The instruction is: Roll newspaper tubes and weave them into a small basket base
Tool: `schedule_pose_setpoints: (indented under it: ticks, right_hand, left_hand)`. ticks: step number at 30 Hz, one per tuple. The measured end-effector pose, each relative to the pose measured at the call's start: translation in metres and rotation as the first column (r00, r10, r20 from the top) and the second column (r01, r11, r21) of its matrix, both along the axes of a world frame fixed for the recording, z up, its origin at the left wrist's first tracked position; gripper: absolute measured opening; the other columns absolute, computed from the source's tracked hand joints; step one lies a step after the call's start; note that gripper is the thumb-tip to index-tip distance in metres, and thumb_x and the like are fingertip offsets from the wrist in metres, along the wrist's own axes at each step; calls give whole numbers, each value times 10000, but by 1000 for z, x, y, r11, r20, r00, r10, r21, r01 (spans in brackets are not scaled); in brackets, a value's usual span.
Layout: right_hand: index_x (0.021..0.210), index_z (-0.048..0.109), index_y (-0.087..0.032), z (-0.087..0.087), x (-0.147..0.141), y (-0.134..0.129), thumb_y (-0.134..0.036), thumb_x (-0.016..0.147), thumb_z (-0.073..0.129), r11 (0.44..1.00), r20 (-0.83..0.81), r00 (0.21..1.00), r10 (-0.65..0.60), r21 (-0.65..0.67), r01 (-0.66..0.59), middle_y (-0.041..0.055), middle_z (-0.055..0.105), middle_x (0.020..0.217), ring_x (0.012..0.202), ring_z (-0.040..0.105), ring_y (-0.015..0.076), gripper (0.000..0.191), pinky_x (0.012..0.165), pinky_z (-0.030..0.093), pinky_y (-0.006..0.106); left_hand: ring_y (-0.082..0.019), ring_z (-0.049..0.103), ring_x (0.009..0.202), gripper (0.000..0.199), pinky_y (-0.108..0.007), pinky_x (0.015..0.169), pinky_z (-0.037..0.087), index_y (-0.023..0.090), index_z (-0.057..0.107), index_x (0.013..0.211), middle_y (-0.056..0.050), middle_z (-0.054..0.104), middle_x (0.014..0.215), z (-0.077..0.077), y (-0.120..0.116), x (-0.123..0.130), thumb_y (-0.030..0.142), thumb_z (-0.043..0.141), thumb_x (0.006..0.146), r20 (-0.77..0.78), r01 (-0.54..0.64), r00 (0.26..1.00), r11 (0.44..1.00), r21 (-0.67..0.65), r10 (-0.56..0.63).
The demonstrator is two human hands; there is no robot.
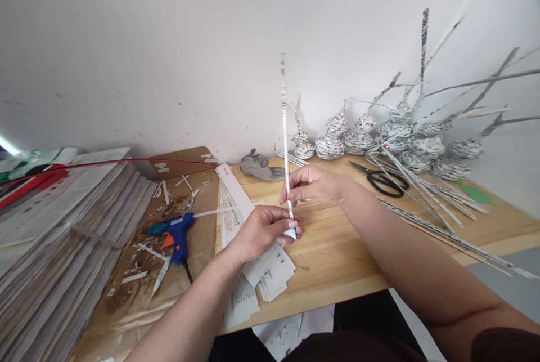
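Nearest, along the front edge of the wooden table [333, 263]: printed paper strips [272, 269], overlapping and fanned out beneath the left hand [268, 229]. In that hand, squeezed narrow between thumb and fingers, the bottom end of a thin rolled-paper stick [286, 142], with a bluish mark at its tip. Just above, the right hand [316, 183], in a light fingertip pinch around the same stick. Rises nearly upright from there, with top end free and blurred.

Likely weak point: so low a double hold. With too slack a pinch, could loosen or unroll at the bottom; with too hard a squeeze, could flatten or crease. In a wide swing, could bend along so much unsupported length.

To the left, on stained cardboard [202, 244], a blue glue gun [180, 235] among paper scraps [161, 278], with a pale glue stick [211, 211] pointing toward the strips. Hot or cold, impossible to tell; from a snagged cord [188, 272], could slide into loose paper. Farther left, a stack of newspapers [118, 210].

Beyond the right forearm [379, 229], black scissors [371, 173] near loose paper sticks [426, 190]; from a careless elbow, possible scattering.

Farthest, a gray cloth [261, 168], perhaps a glove, and woven gourd shapes [331, 139] beside the wall [189, 41], with long jutting stems [424, 41], easy to catch.
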State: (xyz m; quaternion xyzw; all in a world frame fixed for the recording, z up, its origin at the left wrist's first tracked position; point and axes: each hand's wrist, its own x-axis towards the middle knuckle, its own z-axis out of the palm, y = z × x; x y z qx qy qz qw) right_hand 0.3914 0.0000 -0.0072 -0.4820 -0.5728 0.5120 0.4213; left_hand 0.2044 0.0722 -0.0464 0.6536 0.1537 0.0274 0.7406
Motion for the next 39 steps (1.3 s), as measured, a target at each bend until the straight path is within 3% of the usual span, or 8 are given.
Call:
schedule_pose_setpoints:
  ticks: [5,9,23,25,27,30,35,39]
  right_hand:
    - [714,670,-153,0,-4,1,-341,645,817,991,-19,993,-120,64,121,-9,661,670,624,587,110,249,642,477,259]
    - [770,697,-157,0,-5,0,-367,700,778,996,36,998,-57,69,55,6,681,730,665,601,119,235,683,485,282]
    - [607,606,-153,-3,-10,4,-407,623,819,912,42,938,-345,251,324,-48,524,571,542,455,78,332,510,345,218]
    - [646,621,-154,-1,-9,2,-405,643,809,930,29,952,-304,223,291,-45,539,596,559,479,82,314,526,366,219]
    - [762,669,-156,2,-7,-1,-410,708,763,980,23,988,-154,134,150,-20,608,674,617,544,100,276,581,418,234]
    - [827,696,-158,3,-5,-2,-403,743,738,999,9,1000,-7,43,6,4,660,733,672,591,116,262,653,458,261]
    - [678,638,-160,-3,-6,2,-360,655,815,987,-16,990,-141,77,142,-30,618,623,616,579,108,268,626,453,255]
    - [859,699,-168,0,-5,0,-394,746,741,994,-8,997,-82,76,83,-11,649,699,664,595,113,256,617,439,243]
  left_hand:
    - [-176,628,829,290,-258,678,510,117,712,819,-110,697,897,0,0,-1,402,693,771,25,-1,1000,1000,6,1]
    - [-178,641,808,318,-278,681,521,115,712,897,-112,703,887,3,-1,-2,410,682,781,20,-12,1000,1000,18,12]
    - [-111,593,639,321,-231,598,480,94,707,891,-92,701,789,10,-3,-3,380,726,749,31,-42,999,998,-55,44]
    - [-124,610,669,313,-243,619,495,100,713,867,-98,707,813,10,-2,-4,392,719,753,30,-31,999,999,-43,32]
    - [-160,641,728,328,-279,656,524,109,718,866,-108,713,839,11,-2,-4,415,715,750,9,-20,1000,999,-24,20]
    - [-201,664,784,359,-325,689,546,111,716,897,-119,715,858,13,-2,-4,433,721,737,-9,-16,1000,1000,-13,16]
    - [-190,662,793,365,-293,686,536,102,709,927,-123,713,859,10,1,-4,416,724,742,1,-23,1000,1000,-11,23]
    - [-182,662,781,359,-293,693,537,102,707,932,-119,713,857,8,3,-3,412,717,750,-2,-36,999,999,-16,36]
